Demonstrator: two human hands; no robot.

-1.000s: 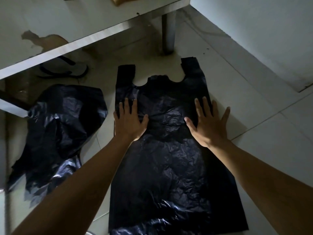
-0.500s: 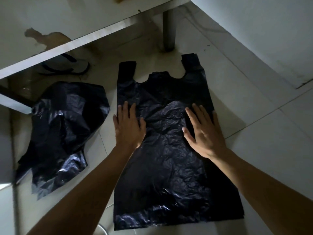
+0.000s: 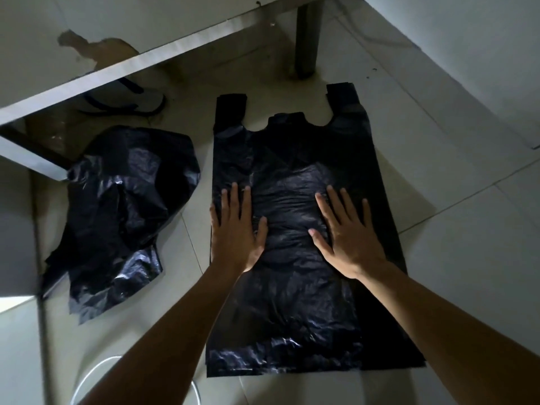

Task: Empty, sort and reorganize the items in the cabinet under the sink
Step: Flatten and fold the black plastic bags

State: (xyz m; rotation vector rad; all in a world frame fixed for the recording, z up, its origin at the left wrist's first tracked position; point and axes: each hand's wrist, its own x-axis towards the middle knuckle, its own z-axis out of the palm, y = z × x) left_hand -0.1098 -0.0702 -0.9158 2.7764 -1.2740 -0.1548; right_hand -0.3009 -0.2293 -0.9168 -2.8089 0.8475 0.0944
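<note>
A black plastic carrier bag [image 3: 295, 159] lies flat on the pale tiled floor, its two handles pointing away from me. My left hand [image 3: 235, 229] presses palm-down on the bag's left side, fingers spread. My right hand [image 3: 346, 232] lies flat on the bag's right half, fingers apart. Neither hand grips anything. To the left, a pile of crumpled black plastic bags [image 3: 122, 211] sits on the floor.
A metal shelf edge [image 3: 140, 62] runs across the upper left, with a metal leg [image 3: 306, 36] at the top. A sandal [image 3: 125, 102] lies under the shelf. A white cord [image 3: 90, 372] loops on the floor near me. A wall [image 3: 467, 54] rises at right.
Both hands have slid toward me down the flat bag, from near its handles to its middle. The crumpled pile has not moved.
</note>
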